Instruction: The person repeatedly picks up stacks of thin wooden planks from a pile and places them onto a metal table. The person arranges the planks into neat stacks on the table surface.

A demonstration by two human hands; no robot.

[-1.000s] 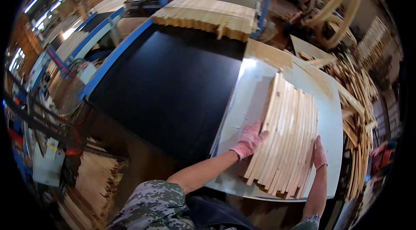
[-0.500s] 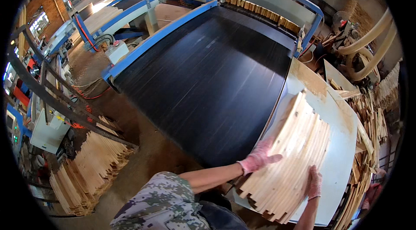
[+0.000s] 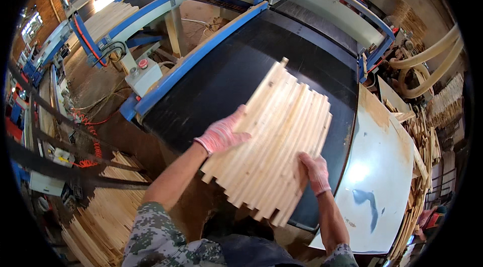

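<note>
I hold a flat batch of several pale wooden slats (image 3: 274, 136) side by side, over the near edge of a wide black conveyor belt (image 3: 221, 73). My left hand (image 3: 221, 134), in a pink knit glove, presses against the batch's left side. On the lower right edge, my right hand (image 3: 314, 171), gloved the same way, grips it. The slat ends are uneven, stepped at both the near and far ends.
A blue-framed machine (image 3: 322, 0) spans the belt's far end. A pale metal table (image 3: 382, 176) lies to the right, with loose slats (image 3: 420, 166) piled past it. More slats (image 3: 100, 221) are stacked at the lower left. A control box with a red button (image 3: 143, 73) stands left of the belt.
The batch of slats has moved left, off the pale metal table and over the black belt, with both hands staying on it. My view has swung left too.
</note>
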